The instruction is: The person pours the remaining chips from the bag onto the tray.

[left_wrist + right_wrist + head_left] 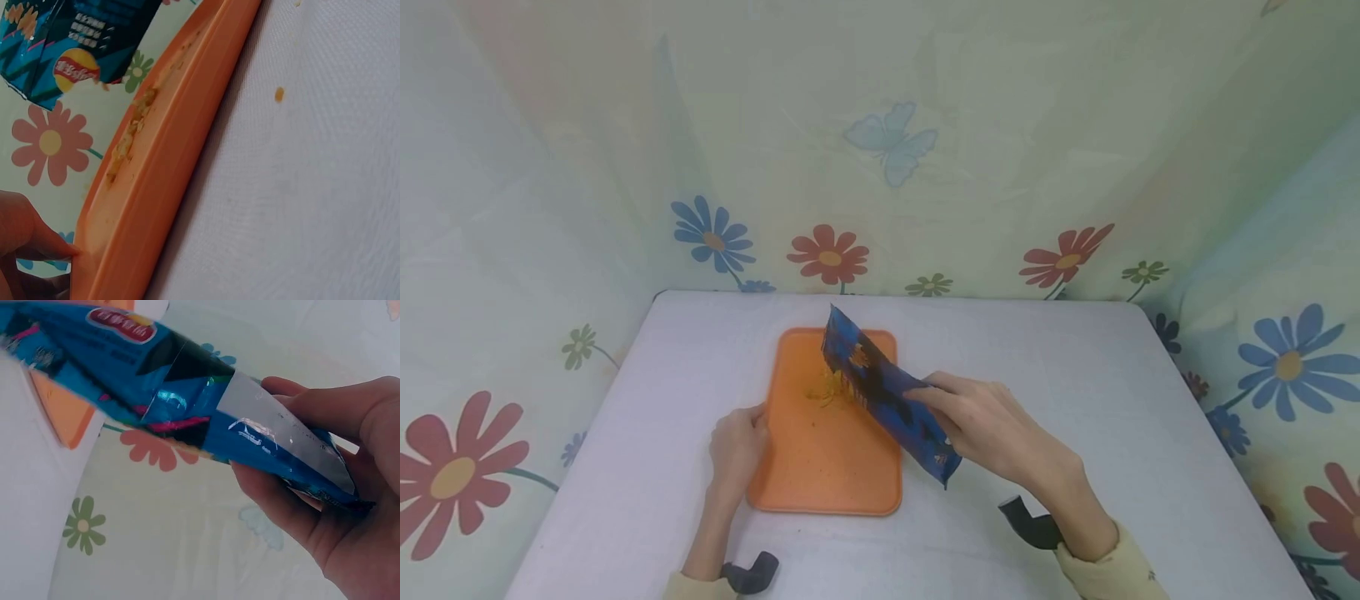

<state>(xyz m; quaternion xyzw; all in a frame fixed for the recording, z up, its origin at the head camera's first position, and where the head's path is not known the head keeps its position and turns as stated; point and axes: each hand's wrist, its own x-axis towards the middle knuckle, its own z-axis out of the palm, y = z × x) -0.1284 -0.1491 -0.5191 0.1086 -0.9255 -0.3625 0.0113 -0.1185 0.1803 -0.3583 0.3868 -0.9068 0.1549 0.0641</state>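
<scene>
My right hand [992, 421] grips a blue snack bag [887, 387] near its lower end, fingers and thumb on opposite sides in the right wrist view. The bag slants over an orange tray [827, 475], its far end above the tray's upper part. A small pile of yellowish crumbs [827, 392] lies on the tray below the bag. At the tray's left edge, my left hand [737, 446] pinches the rim. In the left wrist view the bag [78, 44] hangs above the tray [162, 187], with broken snack bits [128, 140] inside the rim.
The tray stands on a table with a white cloth [1037, 350]. A stray crumb [279, 94] lies on the cloth beside the tray. Flower-printed curtains [970, 167] enclose the table at the back and sides. Black straps [1030, 525] sit at both wrists.
</scene>
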